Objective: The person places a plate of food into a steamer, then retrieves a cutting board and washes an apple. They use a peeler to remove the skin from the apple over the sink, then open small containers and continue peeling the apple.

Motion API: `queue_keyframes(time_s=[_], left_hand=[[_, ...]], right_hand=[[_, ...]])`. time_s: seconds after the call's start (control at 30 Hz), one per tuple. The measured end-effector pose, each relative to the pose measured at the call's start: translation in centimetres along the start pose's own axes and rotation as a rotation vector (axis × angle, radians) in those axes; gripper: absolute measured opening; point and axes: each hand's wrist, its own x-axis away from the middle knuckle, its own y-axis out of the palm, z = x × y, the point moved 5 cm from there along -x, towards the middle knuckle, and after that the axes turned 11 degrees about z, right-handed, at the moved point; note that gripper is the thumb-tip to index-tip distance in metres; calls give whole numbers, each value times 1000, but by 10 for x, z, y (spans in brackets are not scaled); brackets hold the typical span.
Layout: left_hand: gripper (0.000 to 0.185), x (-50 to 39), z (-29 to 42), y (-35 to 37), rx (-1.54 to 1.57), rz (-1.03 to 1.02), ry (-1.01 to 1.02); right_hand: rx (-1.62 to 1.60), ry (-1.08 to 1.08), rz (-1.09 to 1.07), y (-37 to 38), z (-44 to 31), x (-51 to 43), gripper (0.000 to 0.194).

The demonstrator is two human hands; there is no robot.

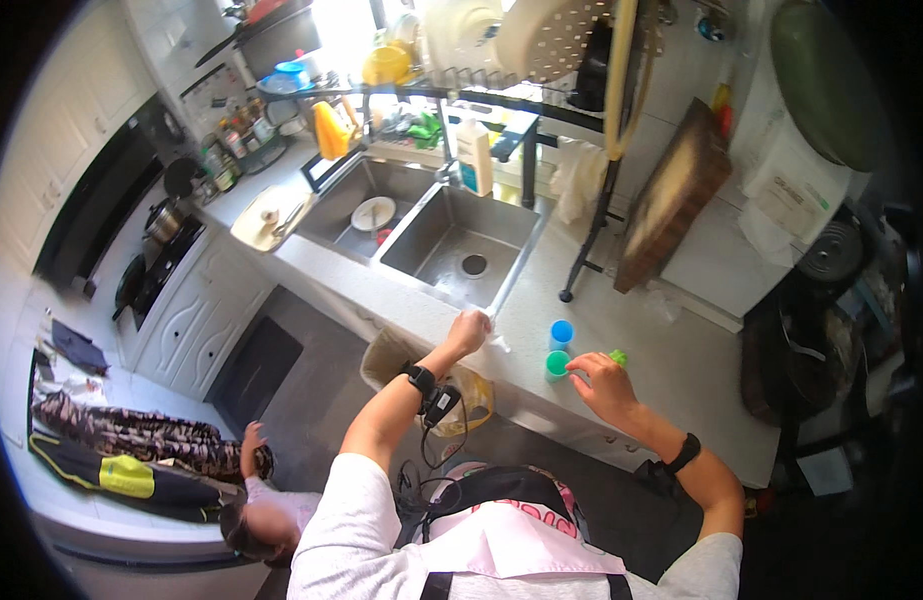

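Observation:
My left hand (470, 332) is closed at the counter's front edge near the right sink basin, with a small piece of white material (499, 343) showing just beside it. My right hand (602, 382) reaches to the rim of a green plastic cup (557, 365), thumb and fingers apart; whether they touch the rim is unclear. Just behind the green cup stands a blue plastic cup (561, 334). A small bright green object (618, 358) lies partly hidden behind my right hand.
A double steel sink (474, 232) holds a white dish (373, 214) in its left basin. A wooden chopping board (675, 195) leans at the right, near a black rack leg (585, 262). A lined bin (390, 360) stands below the counter. Another person (270, 517) is at lower left.

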Motion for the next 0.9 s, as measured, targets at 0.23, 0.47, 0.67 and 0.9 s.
queue_keyframes(time_s=[0.23,0.47,0.67,0.9], left_hand=[[19,-63,27,-130,228,103,81],[17,-102,34,-223,613,-68,108],[26,-104,42,-260,776,-267,171],[24,-84,40,-312,954,-377,81]], right_hand=[[-214,107,-43,38,-62,-42,12],[-213,269,94,107,-125,-105,13],[-163,360,151,121,-182,-140,13],[-350,364,129,110,-217,-173,15]])
